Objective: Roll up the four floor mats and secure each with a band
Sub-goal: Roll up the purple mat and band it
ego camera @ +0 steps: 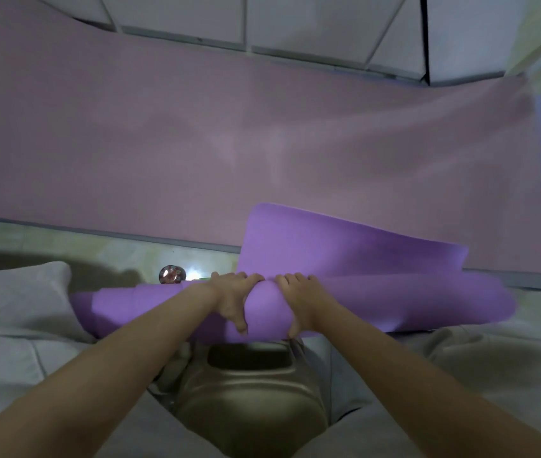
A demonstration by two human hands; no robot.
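A pale tiled floor [150,256] is showing as a narrow strip in dim light, and white panels [279,21] with dark seams are running along the far side. At the far left, grey cloth [15,299] is lying bunched on the near side, its edge touching the left end of a purple mat [345,246]. A pink mat [196,143] is lying flat and slightly rippled across nearly the whole width; its near edge is leaving bare floor between itself and the purple mat, where one small round shiny object [171,274] is sitting. The purple mat is lying partly rolled across the person's lap, and its loose flap is rising on the right and overlapping the pink mat's near edge. The left hand [233,299] is gripping the middle of the roll, fingers curled over the far side and thumb on the near side. The right hand [302,299] is gripping it just beside, almost touching the left. Below them a glossy golden-brown thing [249,408] is lying between the forearms. Two mats are showing, two hands and one shiny object.
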